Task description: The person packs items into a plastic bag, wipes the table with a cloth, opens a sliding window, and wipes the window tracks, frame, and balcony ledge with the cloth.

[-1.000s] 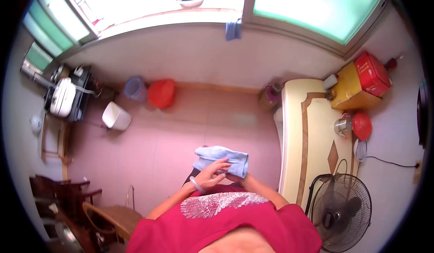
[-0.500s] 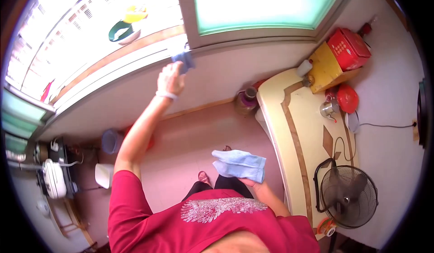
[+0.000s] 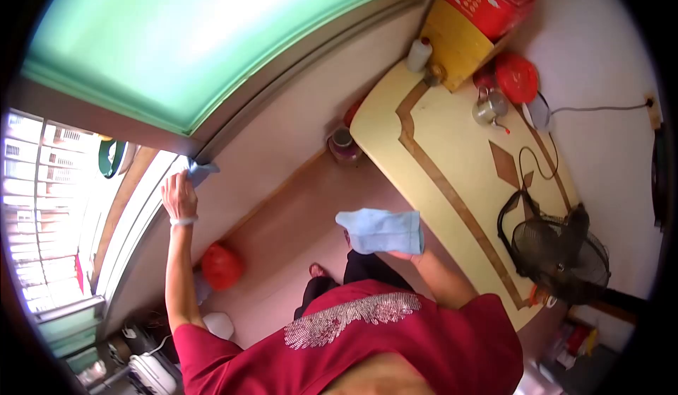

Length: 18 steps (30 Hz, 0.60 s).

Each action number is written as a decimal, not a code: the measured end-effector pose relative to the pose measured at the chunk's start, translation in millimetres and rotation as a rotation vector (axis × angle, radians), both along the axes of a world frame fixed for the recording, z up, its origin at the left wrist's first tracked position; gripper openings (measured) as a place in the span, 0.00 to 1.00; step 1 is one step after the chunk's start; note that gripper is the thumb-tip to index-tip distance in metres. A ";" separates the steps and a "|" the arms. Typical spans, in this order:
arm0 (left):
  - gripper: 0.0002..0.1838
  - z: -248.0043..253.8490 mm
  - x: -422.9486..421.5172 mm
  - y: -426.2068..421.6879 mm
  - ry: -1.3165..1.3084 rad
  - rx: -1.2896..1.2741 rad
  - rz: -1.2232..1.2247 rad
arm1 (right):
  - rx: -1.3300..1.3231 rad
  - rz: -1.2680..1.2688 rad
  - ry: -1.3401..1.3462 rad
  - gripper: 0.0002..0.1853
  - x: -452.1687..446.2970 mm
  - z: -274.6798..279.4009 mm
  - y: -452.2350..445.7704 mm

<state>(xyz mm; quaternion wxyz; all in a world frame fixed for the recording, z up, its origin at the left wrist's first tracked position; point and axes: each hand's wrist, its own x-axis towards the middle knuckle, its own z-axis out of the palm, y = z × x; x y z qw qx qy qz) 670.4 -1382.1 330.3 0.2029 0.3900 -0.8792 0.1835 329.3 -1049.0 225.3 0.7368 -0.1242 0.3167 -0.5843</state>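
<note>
My left hand [image 3: 179, 197] is stretched out to the window sill, its fingers closed on a small blue cloth [image 3: 202, 172]. The cloth lies against the window track [image 3: 157, 177], near the lower corner of the green-tinted window pane [image 3: 191, 49]. In front of my body, my right hand [image 3: 407, 255] holds up a larger light-blue folded cloth [image 3: 381, 231]. Most of that hand's fingers are hidden beneath the cloth.
To the right stands a cream table [image 3: 452, 148] with a black fan [image 3: 558, 254], a metal pot [image 3: 489, 107], a white bottle [image 3: 419, 54] and a red box [image 3: 487, 3]. A jar [image 3: 344, 148] and a red bag [image 3: 222, 266] are on the floor.
My view has turned, so the window pane now fills the upper left. My left hand remains at the sill with its cloth, beside the pane's corner. My right hand still holds the light-blue cloth.
</note>
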 end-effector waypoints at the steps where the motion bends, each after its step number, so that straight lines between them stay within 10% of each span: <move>1: 0.11 1.1 -6.6 13.9 0.040 0.053 -0.018 | 0.020 -0.017 -0.090 0.22 -4.4 -3.6 3.8; 5: 0.10 -11.2 -84.0 84.6 0.378 0.564 -0.126 | 0.259 -0.066 -0.755 0.23 -9.8 1.8 15.2; 12: 0.09 -47.3 -275.6 175.4 0.522 1.272 -0.406 | 0.082 -0.235 -0.067 0.18 17.7 10.6 69.1; 18: 0.44 4.6 -321.3 183.0 0.671 1.474 -0.532 | 0.250 -0.296 -0.072 0.18 18.6 -3.3 91.6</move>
